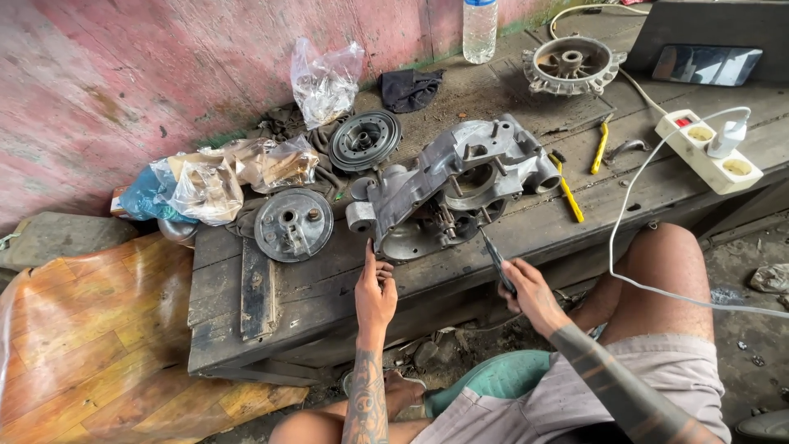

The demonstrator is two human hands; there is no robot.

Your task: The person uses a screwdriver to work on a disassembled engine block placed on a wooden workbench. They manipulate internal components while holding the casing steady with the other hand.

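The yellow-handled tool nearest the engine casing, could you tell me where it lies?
In the head view, the yellow-handled tool lies on the wooden bench, just right of the engine casing.

Engine casing (456, 185) at centre of surface (271, 304). Round cover plate (293, 224) left of it; pulley disc (364, 141) behind plate. Plastic bags (246, 168) far left. Two screwdrivers (583, 168) right of casing. Finned rotor (571, 64) and bottle (479, 29) behind. Power strip (708, 152) at right edge. Left hand (376, 296) at casing's front edge; right hand (530, 292) before casing, holding tool (496, 259).
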